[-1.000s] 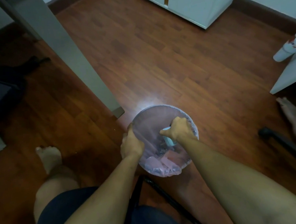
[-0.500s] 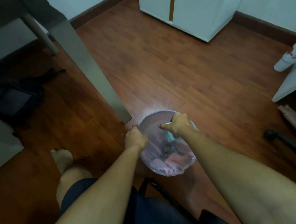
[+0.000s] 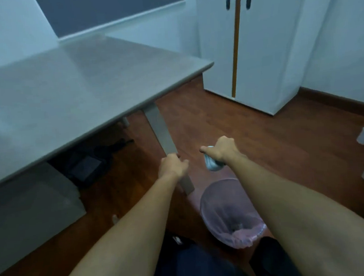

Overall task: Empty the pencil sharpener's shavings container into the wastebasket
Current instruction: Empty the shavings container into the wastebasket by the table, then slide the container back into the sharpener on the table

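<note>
- 2 bare forearms reach forward from the near edge, well apart, both hands raised above the floor.
- Largest nearby is the grey desk, filling the left and far-left; its slanted leg comes down between the hands and the floor, and the left hand sits right in front of it.
- White 2-door cabinet stands far right against the wall, on the reddish wood floor.
- Wastebasket, lined with a pinkish bag, stands on the floor near the right forearm, which hides its right rim; dark bits lie at its bottom.
- Dark bag lies under the desk, far left of the hands.
- Right hand is fisted, knuckles up, thumb pointing left, clamped around the shavings container, which hangs below the fist, above and beyond the basket.
- Left hand is curled closed; whether it grips the leg or merely overlaps it, I cannot tell.
</note>
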Demonstrator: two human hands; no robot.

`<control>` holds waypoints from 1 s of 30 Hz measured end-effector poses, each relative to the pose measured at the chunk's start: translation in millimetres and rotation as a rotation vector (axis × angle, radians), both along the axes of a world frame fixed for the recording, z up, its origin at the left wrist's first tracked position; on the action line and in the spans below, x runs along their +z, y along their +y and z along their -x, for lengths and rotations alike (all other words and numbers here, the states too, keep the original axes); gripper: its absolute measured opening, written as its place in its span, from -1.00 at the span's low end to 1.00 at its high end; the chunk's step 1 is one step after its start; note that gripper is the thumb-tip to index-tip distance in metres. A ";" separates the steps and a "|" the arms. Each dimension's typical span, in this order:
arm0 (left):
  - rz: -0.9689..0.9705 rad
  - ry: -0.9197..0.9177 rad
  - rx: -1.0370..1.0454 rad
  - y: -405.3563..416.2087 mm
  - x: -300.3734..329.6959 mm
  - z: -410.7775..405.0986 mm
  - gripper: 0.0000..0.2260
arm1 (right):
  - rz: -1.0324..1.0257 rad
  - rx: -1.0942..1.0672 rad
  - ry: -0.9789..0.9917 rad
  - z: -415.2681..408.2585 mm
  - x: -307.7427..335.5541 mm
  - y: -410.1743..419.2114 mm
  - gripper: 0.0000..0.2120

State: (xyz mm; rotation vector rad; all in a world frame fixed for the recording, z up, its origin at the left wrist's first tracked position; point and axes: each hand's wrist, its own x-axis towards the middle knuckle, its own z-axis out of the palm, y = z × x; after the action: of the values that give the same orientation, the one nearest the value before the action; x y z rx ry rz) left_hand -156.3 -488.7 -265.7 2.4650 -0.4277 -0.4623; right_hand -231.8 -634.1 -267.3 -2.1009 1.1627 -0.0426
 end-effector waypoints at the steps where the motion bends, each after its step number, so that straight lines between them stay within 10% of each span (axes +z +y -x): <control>1: 0.017 -0.013 0.009 6.2 11.6 -2.2 -0.59 | -0.001 0.006 -0.022 -3.7 12.5 5.6 -0.30; 16: 0.173 -0.254 0.183 194.8 184.4 -61.3 -0.68 | 0.190 0.411 -0.274 -91.2 199.0 175.6 -0.44; 30: 0.178 -0.508 0.655 398.7 233.8 -90.4 -0.56 | -0.100 0.643 -0.472 -172.6 249.3 366.1 -0.46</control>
State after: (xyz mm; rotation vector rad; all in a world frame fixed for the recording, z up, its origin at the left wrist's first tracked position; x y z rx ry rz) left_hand -65.9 -90.0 -31.9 2.3479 0.1550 0.4560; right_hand -59.1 -268.0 -18.0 -2.1226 0.1898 -0.1650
